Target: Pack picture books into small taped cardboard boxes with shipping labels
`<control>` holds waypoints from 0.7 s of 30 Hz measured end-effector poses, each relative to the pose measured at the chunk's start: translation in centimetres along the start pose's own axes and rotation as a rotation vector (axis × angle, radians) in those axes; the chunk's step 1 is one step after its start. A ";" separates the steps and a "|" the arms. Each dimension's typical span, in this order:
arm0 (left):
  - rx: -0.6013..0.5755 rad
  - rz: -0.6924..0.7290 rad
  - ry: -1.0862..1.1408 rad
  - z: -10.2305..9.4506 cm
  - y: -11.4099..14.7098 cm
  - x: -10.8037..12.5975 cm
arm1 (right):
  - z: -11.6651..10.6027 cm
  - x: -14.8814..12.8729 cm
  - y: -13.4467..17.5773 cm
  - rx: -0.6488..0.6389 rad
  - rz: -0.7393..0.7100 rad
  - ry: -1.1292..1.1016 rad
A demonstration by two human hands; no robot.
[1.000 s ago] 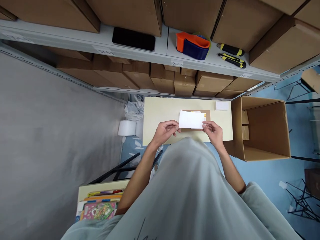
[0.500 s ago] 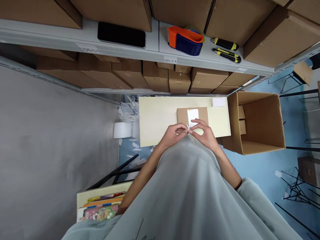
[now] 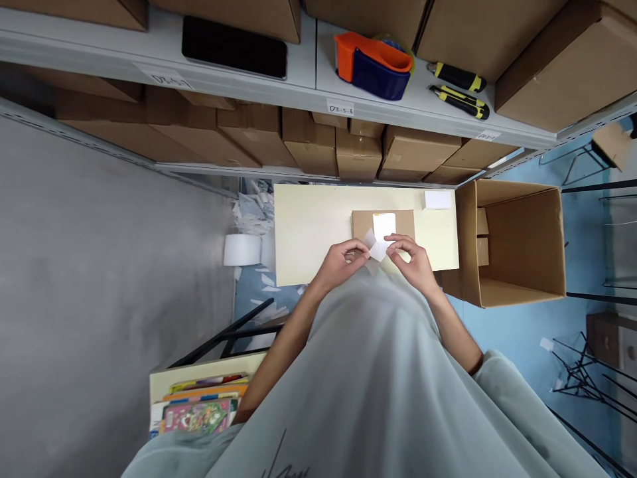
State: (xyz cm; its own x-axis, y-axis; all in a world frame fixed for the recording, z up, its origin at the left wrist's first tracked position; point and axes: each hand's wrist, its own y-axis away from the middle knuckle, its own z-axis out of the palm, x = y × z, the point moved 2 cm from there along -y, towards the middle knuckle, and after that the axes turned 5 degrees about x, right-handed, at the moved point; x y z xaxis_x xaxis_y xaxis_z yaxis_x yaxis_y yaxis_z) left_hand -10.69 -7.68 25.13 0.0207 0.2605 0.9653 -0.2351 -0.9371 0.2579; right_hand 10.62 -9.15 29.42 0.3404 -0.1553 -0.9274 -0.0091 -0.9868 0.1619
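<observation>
- Paper (image 3: pixel 379 251), head view (only view): small white slip, bent/creased, held up btwn both hands, in front of wearer's shirt (image 3: pixel 378 358) and over near edge of table (image 3: pixel 313 232). Could be >1 layer; can't tell.
- L hand (image 3: pixel 343 265): thumb + index pinched tight on slip's L corner, other fingers loosely curled.
- R hand (image 3: pixel 414 265): half curled, thumb + index close tog. at slip's R edge; can't tell if it's really gripping or just touching.
- Handling, my guess: v. light, limp, creases/tears easily, no real weight to fight. One face may be tacky; can't confirm. Prob. flutters or folds over if held one side only.
- Where to hold: opp. corners or edges, fingertip pinch, light tension btwn hands; keep fingers off faces in case of adhesive.
- Brown box (image 3: pixel 362 222): on table just beyond hands, white label (image 3: pixel 384 223) on top, small orange mark at label's far edge. Looks like stiff cardboard, prob. steady under light press; wt unknown. Best held by its sides, off the label.
- Nearby: white stack (image 3: pixel 437 200) at table's far R corner; big open carton (image 3: pixel 522 239) R of table, small boxes inside.
</observation>
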 end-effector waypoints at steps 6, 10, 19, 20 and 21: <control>0.244 -0.064 0.154 -1.2 -0.3 -1.7 | -0.4 0.5 -0.6 -0.004 0.036 -0.075; 0.396 -0.096 0.236 -2.1 -0.1 -2.3 | 0.1 0.4 -0.8 -0.001 0.046 -0.082; 0.635 -0.251 0.422 -6.6 1.0 -4.2 | 2.7 -0.1 -1.6 0.039 0.079 -0.046; 0.644 -0.272 0.444 -7.2 1.1 -4.5 | 3.0 -0.2 -1.7 0.045 0.085 -0.041; 0.650 -0.293 0.464 -7.9 1.2 -4.8 | 3.3 -0.2 -1.8 0.047 0.091 -0.037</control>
State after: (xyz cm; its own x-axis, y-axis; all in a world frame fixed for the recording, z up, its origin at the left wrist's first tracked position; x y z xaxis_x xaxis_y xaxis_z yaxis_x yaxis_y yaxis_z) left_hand -18.73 -8.21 20.52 -0.4404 0.4495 0.7772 0.3257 -0.7266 0.6049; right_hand 7.44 -7.47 28.23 0.3010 -0.2448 -0.9216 -0.0828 -0.9695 0.2305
